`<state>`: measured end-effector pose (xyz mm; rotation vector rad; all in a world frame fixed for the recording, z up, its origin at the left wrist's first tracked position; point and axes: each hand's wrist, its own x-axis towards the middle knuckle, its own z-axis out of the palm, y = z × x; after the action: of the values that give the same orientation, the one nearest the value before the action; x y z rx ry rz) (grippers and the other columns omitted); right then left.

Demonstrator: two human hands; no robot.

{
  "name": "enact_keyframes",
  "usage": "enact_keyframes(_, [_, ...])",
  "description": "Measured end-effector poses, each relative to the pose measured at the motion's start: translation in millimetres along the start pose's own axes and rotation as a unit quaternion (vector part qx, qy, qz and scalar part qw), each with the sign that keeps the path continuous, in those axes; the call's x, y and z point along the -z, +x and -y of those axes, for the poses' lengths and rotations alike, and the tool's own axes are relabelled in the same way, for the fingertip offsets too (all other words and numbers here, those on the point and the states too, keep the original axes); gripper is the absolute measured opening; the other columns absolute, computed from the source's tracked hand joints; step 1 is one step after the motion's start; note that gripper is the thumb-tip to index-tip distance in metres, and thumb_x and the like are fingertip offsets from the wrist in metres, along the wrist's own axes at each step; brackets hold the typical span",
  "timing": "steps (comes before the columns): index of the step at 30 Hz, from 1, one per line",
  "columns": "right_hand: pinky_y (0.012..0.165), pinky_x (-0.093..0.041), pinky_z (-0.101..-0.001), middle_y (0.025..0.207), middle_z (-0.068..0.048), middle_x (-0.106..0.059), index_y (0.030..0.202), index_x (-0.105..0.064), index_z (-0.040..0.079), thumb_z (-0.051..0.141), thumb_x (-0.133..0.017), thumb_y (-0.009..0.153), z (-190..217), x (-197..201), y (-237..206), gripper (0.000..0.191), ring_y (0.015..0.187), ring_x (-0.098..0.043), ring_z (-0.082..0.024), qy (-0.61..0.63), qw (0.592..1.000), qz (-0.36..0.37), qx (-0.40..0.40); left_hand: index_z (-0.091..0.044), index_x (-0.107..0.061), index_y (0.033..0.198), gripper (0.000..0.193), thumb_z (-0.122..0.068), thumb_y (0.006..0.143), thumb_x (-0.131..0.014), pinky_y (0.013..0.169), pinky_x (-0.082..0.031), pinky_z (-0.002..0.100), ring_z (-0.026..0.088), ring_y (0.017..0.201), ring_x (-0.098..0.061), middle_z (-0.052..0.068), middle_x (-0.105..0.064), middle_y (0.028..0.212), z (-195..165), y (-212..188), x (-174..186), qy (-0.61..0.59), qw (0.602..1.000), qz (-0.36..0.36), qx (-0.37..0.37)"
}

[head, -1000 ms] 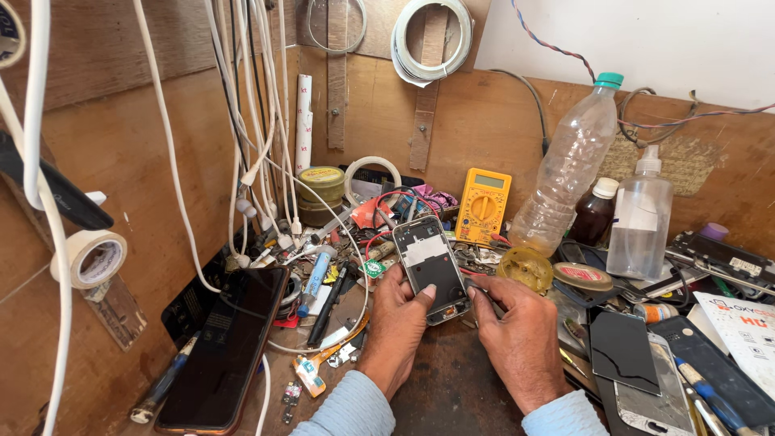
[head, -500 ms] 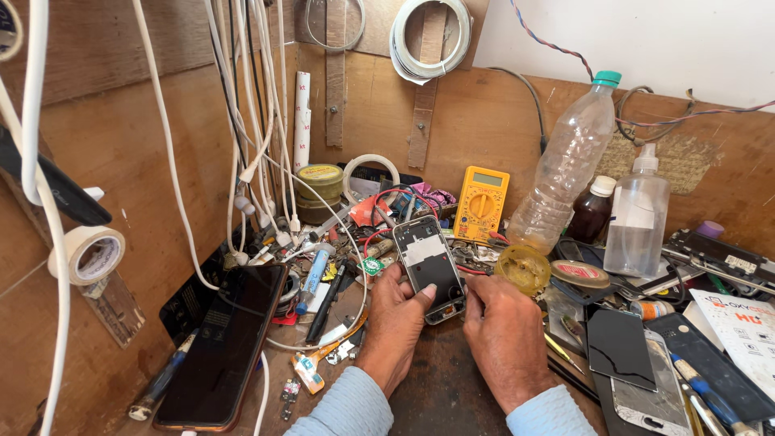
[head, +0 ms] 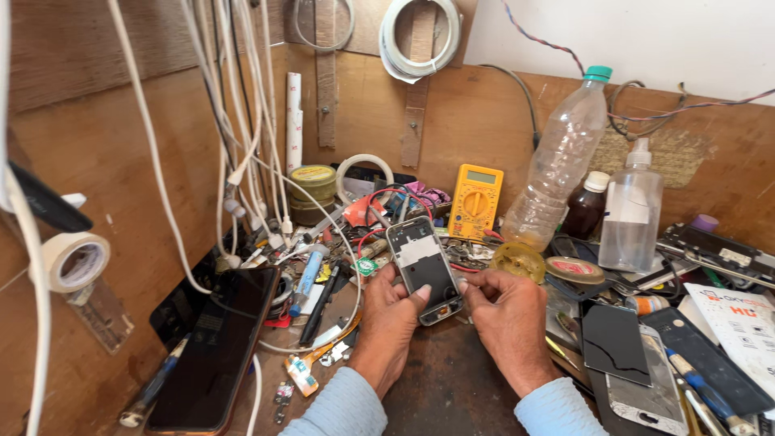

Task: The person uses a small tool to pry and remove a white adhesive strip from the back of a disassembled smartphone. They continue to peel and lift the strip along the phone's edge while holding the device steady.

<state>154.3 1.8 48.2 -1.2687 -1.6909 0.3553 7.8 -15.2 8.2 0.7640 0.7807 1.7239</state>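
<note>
Here, at a cluttered wooden worktop [head: 452, 379], the left hand [head: 390, 323] and right hand [head: 508, 319] hold an opened phone [head: 425, 269] between them just above the surface, fingers pinching its lower edges, thumbs pressed at the bottom corners. Light, stiff and likely fragile with its insides exposed, it seems best gripped by the frame. A yellow multimeter [head: 475, 200] stands behind.

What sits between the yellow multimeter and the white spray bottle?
A clear plastic bottle with a green cap and a small brown bottle, seen in the head view.
</note>
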Motion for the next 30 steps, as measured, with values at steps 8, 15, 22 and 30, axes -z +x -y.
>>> enact_keyframes(8, [0.033,-0.036,-0.0257,0.061,-0.007,-0.069,0.092,-0.079,-0.003,0.01,-0.08,0.083,-13,9,11,0.016,0.041,-0.054,-0.011,0.251,0.936,0.136,-0.205,0.001,-0.053,0.134,0.047,0.011,0.089,-0.057,0.085,-0.061,0.035,0.022,0.096,-0.073,0.017,-0.073,0.111,-2,4,3,-0.039,0.999,0.017,0.018])
enact_keyframes(15, [0.036,-0.04,-0.0244,0.063,-0.005,-0.069,0.098,-0.079,0.0,0.012,-0.078,0.084,-2,12,7,0.019,0.044,-0.058,-0.009,0.269,0.94,0.08,-0.193,0.001,-0.054,0.131,0.04,0.007,0.092,-0.057,0.083,-0.063,0.036,0.021,0.098,-0.074,0.014,-0.074,0.115,-6,2,2,-0.05,0.998,0.009,0.028])
enact_keyframes(22, [0.038,-0.042,-0.0258,0.062,-0.003,-0.068,0.102,-0.081,0.003,0.012,-0.077,0.086,0,17,4,0.019,0.047,-0.056,-0.007,0.132,0.988,0.033,-0.068,-0.002,-0.053,0.133,0.044,0.008,0.091,-0.057,0.082,-0.063,0.035,0.021,0.098,-0.073,0.015,-0.074,0.115,-9,1,-1,-0.039,0.999,0.001,0.037])
enact_keyframes(30, [0.056,-0.055,-0.0289,0.075,-0.008,-0.08,0.101,-0.081,0.005,0.01,-0.078,0.082,4,14,-4,0.02,0.058,-0.07,-0.01,0.022,0.999,0.01,0.026,0.001,-0.052,0.135,0.045,0.009,0.09,-0.057,0.083,-0.063,0.034,0.021,0.097,-0.073,0.018,-0.074,0.114,-8,1,-2,-0.018,0.999,-0.004,0.033])
